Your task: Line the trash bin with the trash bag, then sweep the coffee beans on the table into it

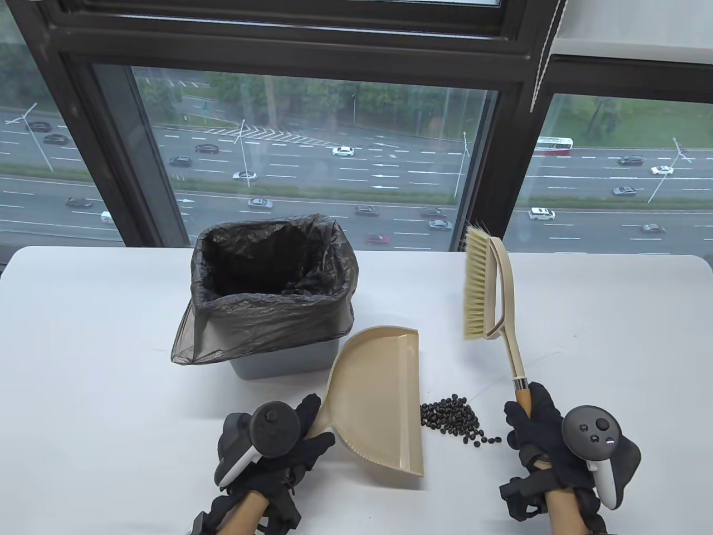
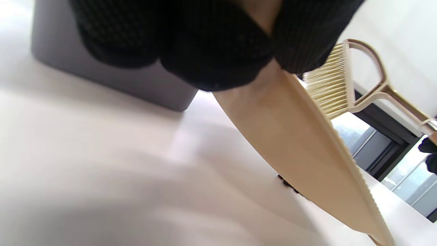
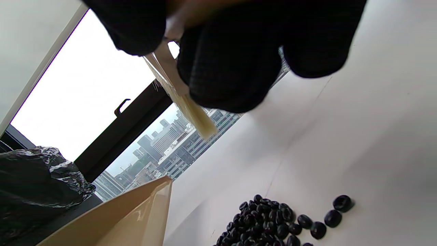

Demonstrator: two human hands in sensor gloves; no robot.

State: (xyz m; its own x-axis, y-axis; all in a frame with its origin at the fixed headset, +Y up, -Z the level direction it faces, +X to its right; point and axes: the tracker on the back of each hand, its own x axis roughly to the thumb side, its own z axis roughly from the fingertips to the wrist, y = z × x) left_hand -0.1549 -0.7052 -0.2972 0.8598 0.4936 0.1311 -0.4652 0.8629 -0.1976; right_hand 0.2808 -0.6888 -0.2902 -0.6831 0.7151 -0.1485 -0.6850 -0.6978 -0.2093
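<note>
A grey trash bin (image 1: 278, 365) stands on the white table (image 1: 100, 345), lined with a dark trash bag (image 1: 267, 317) folded over its rim. A pile of coffee beans (image 1: 454, 419) lies in front, between my hands. My left hand (image 1: 289, 446) grips the handle of a beige dustpan (image 1: 379, 401), whose open edge sits just left of the beans. My right hand (image 1: 537, 432) holds the wooden handle of a beige brush (image 1: 484, 290), raised with its bristles well above and behind the beans. The beans (image 3: 273, 222) and dustpan (image 3: 129, 215) also show in the right wrist view.
A large window with dark frames (image 1: 518, 156) runs along the table's far edge, and a blind cord (image 1: 546, 50) hangs at the upper right. Bare tabletop lies to the left of the bin and to the right of the brush.
</note>
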